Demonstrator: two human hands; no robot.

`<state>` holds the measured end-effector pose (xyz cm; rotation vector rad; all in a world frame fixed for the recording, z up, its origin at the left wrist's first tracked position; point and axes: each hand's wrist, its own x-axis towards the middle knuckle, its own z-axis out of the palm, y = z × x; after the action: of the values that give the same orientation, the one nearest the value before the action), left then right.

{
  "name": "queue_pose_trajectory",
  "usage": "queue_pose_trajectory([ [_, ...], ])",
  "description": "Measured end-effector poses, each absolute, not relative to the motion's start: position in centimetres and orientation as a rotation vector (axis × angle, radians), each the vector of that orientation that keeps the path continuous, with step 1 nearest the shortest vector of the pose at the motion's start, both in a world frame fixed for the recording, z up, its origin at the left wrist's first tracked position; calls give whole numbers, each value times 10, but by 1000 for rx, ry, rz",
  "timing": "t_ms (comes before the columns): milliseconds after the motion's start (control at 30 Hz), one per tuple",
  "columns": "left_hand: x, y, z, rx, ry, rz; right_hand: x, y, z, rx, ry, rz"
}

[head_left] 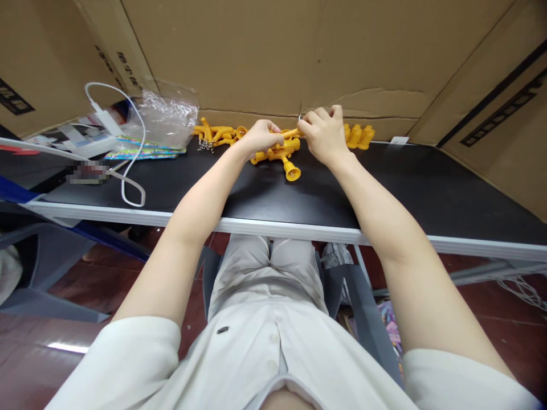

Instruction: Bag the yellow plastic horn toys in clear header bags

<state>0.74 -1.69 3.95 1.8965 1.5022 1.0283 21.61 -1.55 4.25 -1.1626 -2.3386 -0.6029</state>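
My left hand [261, 136] is closed in a pinch on one end of a slim yellow plastic part [292, 134]. The other end of that part meets the curled fingers of my right hand [325, 134], which are closed on it. A thin dark tip with a pale bit below it [299, 113] shows by my right fingers; I cannot make out what it is. Just below my hands lie yellow plastic pieces, among them a bell-shaped piece [292, 171] with its flared mouth towards me. My right hand partly hides the row of upright yellow pieces [359, 136] beside it.
Left of my hands lie branching yellow pieces [217, 134] and a little heap of small metal parts [206, 144]. Clear plastic bags [168, 114], colourful packets [145, 150] and a white cable [143, 131] occupy the left side. Cardboard [265, 51] walls the black table [410, 182].
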Motion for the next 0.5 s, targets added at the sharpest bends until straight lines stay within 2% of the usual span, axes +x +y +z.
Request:
queue_pose_trajectory([
  [200, 4, -9, 36, 1933, 1462, 992, 213, -13, 39, -1153, -2344, -647],
  [500, 8, -10, 21, 2444, 1635, 1236, 218, -2, 30, -1196, -2380, -479],
])
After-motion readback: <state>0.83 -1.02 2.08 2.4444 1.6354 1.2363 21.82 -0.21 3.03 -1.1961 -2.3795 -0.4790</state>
